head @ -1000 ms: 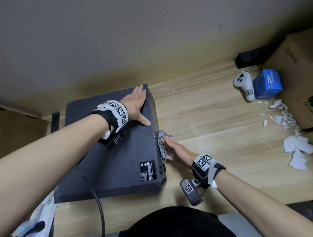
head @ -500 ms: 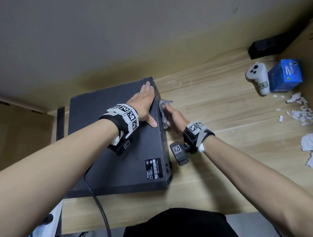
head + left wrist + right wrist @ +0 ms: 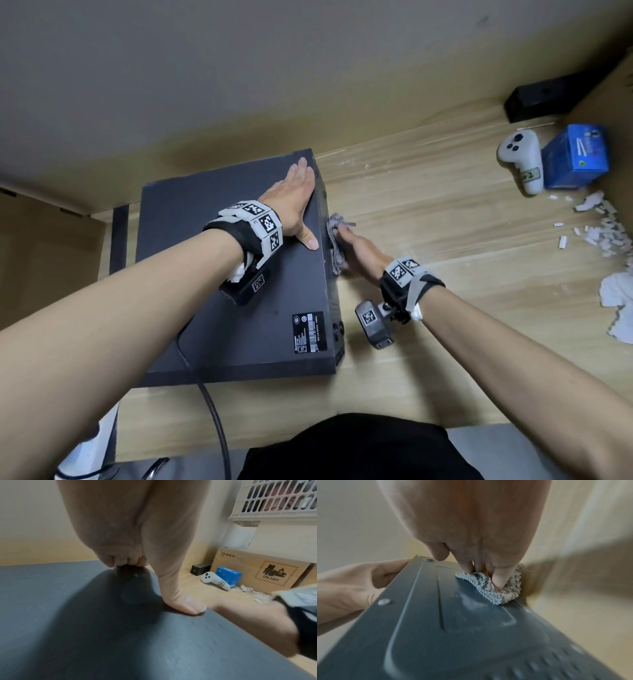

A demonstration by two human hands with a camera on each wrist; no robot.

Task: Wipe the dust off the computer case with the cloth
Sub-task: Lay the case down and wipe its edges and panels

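My right-hand fingers (image 3: 339,233) are curled into the cloth (image 3: 335,245), pressing it against the narrow right side face of the computer case (image 3: 219,291) in the head view, while my left hand (image 3: 293,202) lies flat and relaxed on the case's broad top panel, fingers straight and together, thumb out near the right edge. The case lies flat on the wooden table (image 3: 445,246), its long axis running from me toward the wall; the cloth sits about midway along that side, so I judge the next stroke must travel along this axis, and my right hand is the one placed for it. A white controller (image 3: 520,156) and a blue box (image 3: 575,154) sit well apart to the right. In the left wrist view, my left hand (image 3: 137,534) presses the dark top panel (image 3: 85,628) with the thumb at its edge, bracing the case. In the right wrist view, my right hand (image 3: 471,527) bunches the knitted cloth (image 3: 494,589) under its fingertips against the grey side face (image 3: 453,635); pale dust smears show on the panel nearer the camera, so that stretch looks unfinished to me.
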